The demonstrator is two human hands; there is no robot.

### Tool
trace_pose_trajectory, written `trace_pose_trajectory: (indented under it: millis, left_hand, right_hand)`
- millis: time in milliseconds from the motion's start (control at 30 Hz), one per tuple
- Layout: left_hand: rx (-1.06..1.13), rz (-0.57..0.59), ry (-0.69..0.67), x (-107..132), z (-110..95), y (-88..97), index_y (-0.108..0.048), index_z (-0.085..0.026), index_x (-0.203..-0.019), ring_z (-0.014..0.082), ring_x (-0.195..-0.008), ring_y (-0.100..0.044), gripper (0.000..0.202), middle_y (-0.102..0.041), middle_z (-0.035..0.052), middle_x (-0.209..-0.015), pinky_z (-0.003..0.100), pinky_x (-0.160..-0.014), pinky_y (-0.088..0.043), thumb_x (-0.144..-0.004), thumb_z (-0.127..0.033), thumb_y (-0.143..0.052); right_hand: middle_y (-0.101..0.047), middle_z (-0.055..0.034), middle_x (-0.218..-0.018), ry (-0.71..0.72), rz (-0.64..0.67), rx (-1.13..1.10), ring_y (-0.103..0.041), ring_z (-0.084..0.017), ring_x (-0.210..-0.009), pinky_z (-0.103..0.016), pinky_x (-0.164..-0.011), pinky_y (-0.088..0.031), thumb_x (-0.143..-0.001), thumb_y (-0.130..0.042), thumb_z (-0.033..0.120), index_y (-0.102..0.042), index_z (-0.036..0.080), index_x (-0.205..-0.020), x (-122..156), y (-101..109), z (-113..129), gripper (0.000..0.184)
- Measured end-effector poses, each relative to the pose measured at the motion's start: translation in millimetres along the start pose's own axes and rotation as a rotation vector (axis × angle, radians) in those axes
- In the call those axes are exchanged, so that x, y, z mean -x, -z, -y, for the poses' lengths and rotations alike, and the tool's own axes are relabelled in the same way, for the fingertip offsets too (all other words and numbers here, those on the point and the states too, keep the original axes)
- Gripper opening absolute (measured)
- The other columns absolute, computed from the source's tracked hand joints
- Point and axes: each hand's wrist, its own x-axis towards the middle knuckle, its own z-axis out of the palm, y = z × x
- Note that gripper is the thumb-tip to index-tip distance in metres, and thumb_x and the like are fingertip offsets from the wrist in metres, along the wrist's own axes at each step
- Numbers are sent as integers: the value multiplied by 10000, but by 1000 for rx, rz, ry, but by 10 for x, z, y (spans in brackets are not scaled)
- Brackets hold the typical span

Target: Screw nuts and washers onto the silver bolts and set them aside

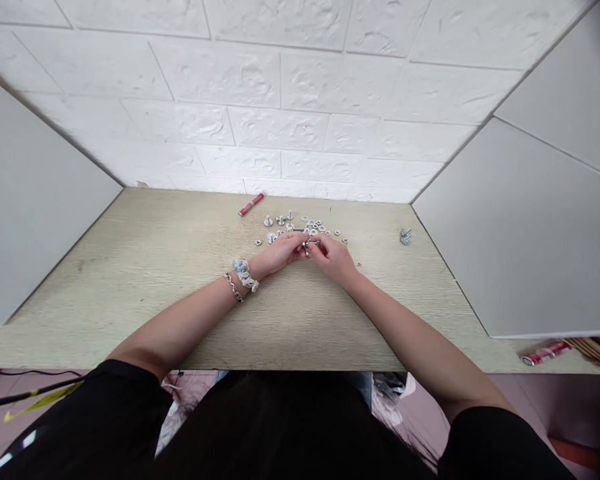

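My left hand (280,254) and my right hand (334,257) meet over the middle of a pale wooden table (145,280). Between their fingertips sits a small silver bolt (309,245), pinched from both sides. The fingers of both hands are curled around it. My left wrist wears a chain bracelet and a pale blue scrunchie (243,273). Just beyond the hands lies a scatter of several silver bolts, nuts and washers (300,225).
A small red tube (251,204) lies at the back of the table near the white brick wall. An assembled bolt pair (406,236) sits at the right, close to the grey side panel. Another red tube (545,353) lies at the table's near right corner.
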Motion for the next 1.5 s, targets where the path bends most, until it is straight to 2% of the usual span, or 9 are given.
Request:
trace_pose_trajectory:
  millis: [100, 200, 300, 533, 733, 900, 1100, 1300, 1500]
  left_hand:
    - [8, 12, 7, -4, 6, 8, -570, -118, -710, 82, -596, -454, 252, -509, -2, -646, 232, -631, -390, -805, -349, -609]
    - [11, 15, 7, -17, 25, 27, -579, -112, -718, 83, -609, -455, 248, -518, 7, -657, 229, -637, -389, -808, -342, -608]
    - [15, 11, 13, -22, 39, 36, -591, -107, -751, 87, -629, -468, 233, -528, 10, -676, 231, -657, -397, -817, -331, -597]
    - [1, 22, 8, -22, 32, 25, -588, -116, -704, 84, -613, -455, 257, -517, 4, -659, 234, -656, -391, -802, -352, -616]
    - [28, 9, 16, -15, 21, 25, -591, -109, -721, 88, -626, -470, 246, -517, 10, -669, 230, -654, -399, -799, -340, -623]
    - [27, -6, 7, -22, 30, 24, -582, -104, -718, 83, -610, -463, 223, -500, -1, -635, 221, -639, -391, -807, -306, -607]
    - [32, -5, -2, -18, 22, 24, -563, -117, -692, 81, -590, -452, 238, -494, -8, -621, 225, -628, -381, -806, -321, -608]
    - [24, 5, 10, -24, 22, 24, -581, -105, -732, 84, -620, -461, 246, -517, 4, -664, 231, -645, -383, -793, -340, -622]
    - [24, -16, 2, -18, 22, 19, -565, -110, -711, 80, -594, -452, 244, -499, -10, -625, 230, -628, -373, -802, -331, -612]
  right_hand:
    - [-642, -10, -712, 9, -7, 1, -556, -145, -639, -261, -619, -395, -869, -453, 380, -607, 202, -885, 4, 10, 4, 236]
    - [-595, 15, -635, 3, -4, 11, -530, -137, -583, -256, -602, -389, -844, -487, 347, -592, 202, -979, 14, 5, 18, 224]
    - [-592, 18, -639, 8, 6, 19, -534, -138, -582, -256, -602, -392, -835, -493, 319, -579, 208, -1034, 16, -8, 26, 243]
    - [-669, -25, -797, 12, 19, -1, -591, -161, -711, -267, -632, -398, -900, -399, 398, -573, 209, -890, -8, 1, -2, 256]
    - [-630, 6, -720, 8, 13, -15, -570, -149, -620, -258, -589, -392, -859, -455, 322, -512, 209, -1103, 20, 4, 15, 275]
    - [-648, -4, -761, 12, 38, 13, -588, -154, -661, -267, -622, -412, -846, -462, 293, -553, 219, -1044, 15, -6, 14, 230]
    - [-654, -18, -756, -6, 21, 65, -580, -165, -683, -273, -630, -402, -871, -442, 382, -589, 211, -946, -1, 1, 25, 238]
    - [-634, -2, -722, 12, 3, 49, -573, -150, -647, -264, -630, -409, -849, -465, 333, -568, 212, -1055, 18, 3, 26, 260]
    - [-659, -12, -798, 22, 27, 58, -589, -155, -681, -271, -647, -418, -842, -468, 310, -580, 224, -1047, 3, -5, 15, 249]
